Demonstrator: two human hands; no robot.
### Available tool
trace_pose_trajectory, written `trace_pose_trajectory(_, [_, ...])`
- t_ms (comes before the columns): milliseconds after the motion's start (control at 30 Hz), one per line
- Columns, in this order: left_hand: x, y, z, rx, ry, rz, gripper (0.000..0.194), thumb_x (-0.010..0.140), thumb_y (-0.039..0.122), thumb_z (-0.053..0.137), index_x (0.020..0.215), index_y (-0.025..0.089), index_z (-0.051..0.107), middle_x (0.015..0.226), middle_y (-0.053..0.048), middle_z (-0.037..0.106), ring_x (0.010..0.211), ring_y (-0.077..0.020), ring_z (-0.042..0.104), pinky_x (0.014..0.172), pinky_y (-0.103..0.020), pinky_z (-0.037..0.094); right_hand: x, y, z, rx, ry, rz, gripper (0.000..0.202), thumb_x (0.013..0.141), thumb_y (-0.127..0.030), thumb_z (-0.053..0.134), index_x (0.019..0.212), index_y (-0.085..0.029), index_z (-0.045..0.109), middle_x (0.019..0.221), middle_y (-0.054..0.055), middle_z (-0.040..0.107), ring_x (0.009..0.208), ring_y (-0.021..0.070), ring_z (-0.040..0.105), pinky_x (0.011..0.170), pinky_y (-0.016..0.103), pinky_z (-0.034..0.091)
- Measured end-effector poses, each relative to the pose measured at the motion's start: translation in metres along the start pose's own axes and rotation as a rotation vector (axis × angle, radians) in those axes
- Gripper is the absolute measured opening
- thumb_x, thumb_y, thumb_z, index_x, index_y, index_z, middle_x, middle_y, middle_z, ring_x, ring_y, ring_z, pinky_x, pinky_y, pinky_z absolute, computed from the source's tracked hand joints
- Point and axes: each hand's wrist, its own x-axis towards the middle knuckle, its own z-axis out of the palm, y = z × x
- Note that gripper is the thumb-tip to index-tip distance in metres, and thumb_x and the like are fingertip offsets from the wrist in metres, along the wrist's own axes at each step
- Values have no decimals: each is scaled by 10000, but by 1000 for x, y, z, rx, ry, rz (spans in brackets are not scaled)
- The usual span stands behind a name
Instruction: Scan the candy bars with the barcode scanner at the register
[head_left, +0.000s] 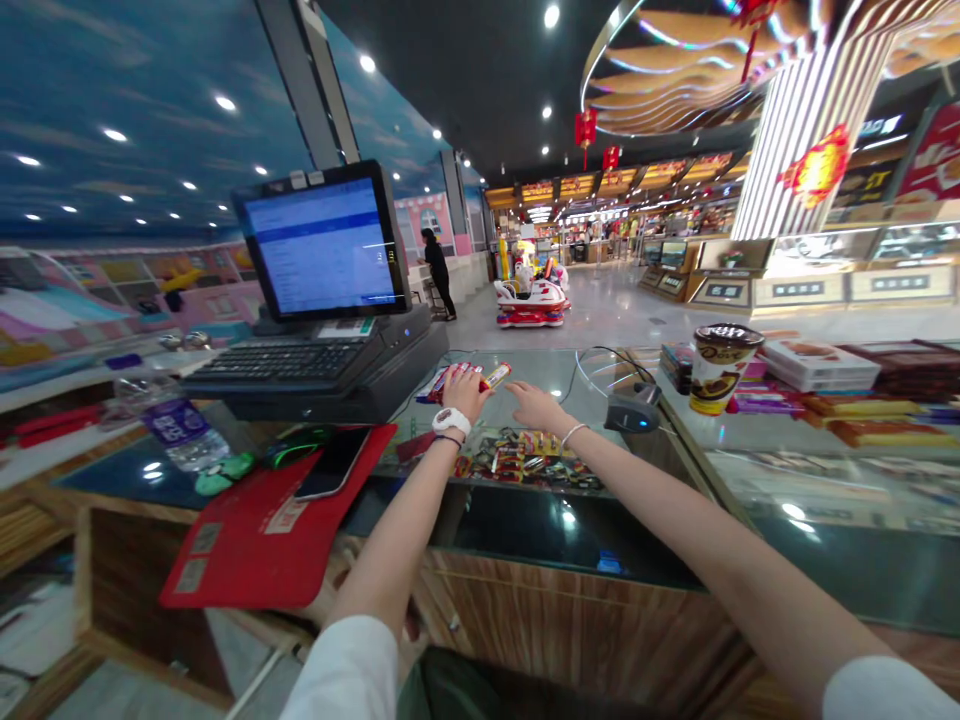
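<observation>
Over the glass counter, my left hand [463,392], with a white watch on its wrist, is closed at the lower end of a small yellow-and-red wrapped snack [497,376]. Red-and-purple snack packets [431,388] lie beside and partly under this hand. Just right of the yellow snack is my right hand [537,406], a thin bracelet on its wrist. Its fingers are apart, the index finger reaches toward the snack, and nothing is held. Beneath the glass, between my forearms, several colourful small packets [525,455] show.
Left stands a monitor [322,245] with a keyboard [281,362]. Nearer are a water bottle [176,420], a mouse [296,447] and a phone [334,463] on a red mat [255,550]. Right are a black scanner [632,408], a Dove cup [716,370] and boxed sweets [821,365]. A person [436,272] stands farther off.
</observation>
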Motion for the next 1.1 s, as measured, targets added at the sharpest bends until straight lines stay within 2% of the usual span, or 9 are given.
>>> trace_pose_trajectory(133, [2, -8, 12, 20, -18, -3, 266, 894, 372, 639, 1082, 185, 666, 1107, -137, 719, 1183, -285, 601, 1182, -486, 271, 17, -8, 14, 34, -50, 29, 663, 842, -139, 538, 1488, -191, 396, 1568, 136, 394, 1391, 291, 452, 1110, 440, 408])
trace_pose_trajectory(267, [5, -15, 25, 44, -41, 1, 313, 862, 385, 682, 1118, 205, 666, 1104, -117, 731, 1146, -285, 626, 1187, -491, 258, 36, -11, 27, 56, -62, 43, 627, 855, -133, 531, 1468, -203, 416, 1535, 133, 442, 1376, 273, 472, 1104, 431, 410])
trace_pose_trajectory(467, [11, -23, 40, -2, -62, -33, 227, 847, 403, 704, 979, 219, 696, 1048, -112, 744, 1151, -295, 626, 1175, -494, 275, 56, -14, 42, 93, -51, 35, 621, 858, -110, 488, 1467, -199, 406, 1514, 124, 476, 1356, 269, 496, 1090, 433, 415])
trace_pose_trajectory(633, [11, -32, 40, -20, -123, -82, 184, 858, 416, 690, 875, 234, 714, 961, -75, 760, 1046, -269, 667, 1185, -480, 266, 60, -7, 53, 143, -13, -24, 586, 866, -98, 466, 1448, -154, 438, 1475, 144, 518, 1332, 248, 524, 1096, 394, 415])
trace_pose_trajectory(733, [8, -42, 35, -91, -159, -75, 206, 825, 420, 731, 946, 254, 722, 1042, -61, 752, 1064, -260, 657, 1165, -469, 306, 58, -1, 58, 168, 10, -67, 603, 850, -76, 472, 1446, -166, 452, 1475, 125, 526, 1340, 230, 517, 1107, 373, 406])
trace_pose_trajectory(867, [3, -57, 29, -91, -119, -133, 354, 828, 434, 722, 1134, 257, 693, 1237, -101, 683, 1194, -279, 592, 1147, -480, 337, 52, -4, 59, 113, 11, -103, 598, 884, -113, 477, 1471, -221, 442, 1476, 111, 527, 1333, 248, 520, 1109, 413, 398])
trace_pose_trajectory(967, [0, -62, 27, -67, -125, -170, 421, 859, 448, 677, 1239, 268, 653, 1378, -99, 598, 1281, -281, 527, 1184, -508, 283, 48, -13, 58, 39, -4, -67, 547, 963, -256, 458, 1505, -298, 397, 1550, 95, 433, 1384, 279, 459, 1135, 491, 348])
trace_pose_trajectory(1033, [-2, -63, 28, -57, -170, -195, 444, 877, 474, 644, 1280, 289, 631, 1452, -83, 540, 1351, -290, 461, 1200, -536, 246, 46, -19, 57, 11, -25, -24, 529, 1004, -373, 408, 1528, -318, 354, 1596, 97, 355, 1423, 293, 403, 1146, 521, 319])
trace_pose_trajectory(1100, [-4, -62, 29, -60, -234, -226, 437, 893, 492, 613, 1293, 316, 622, 1491, -63, 505, 1391, -298, 412, 1201, -566, 224, 46, -24, 56, 3, -47, -2, 533, 1021, -423, 362, 1542, -317, 323, 1613, 96, 323, 1448, 292, 362, 1155, 531, 300])
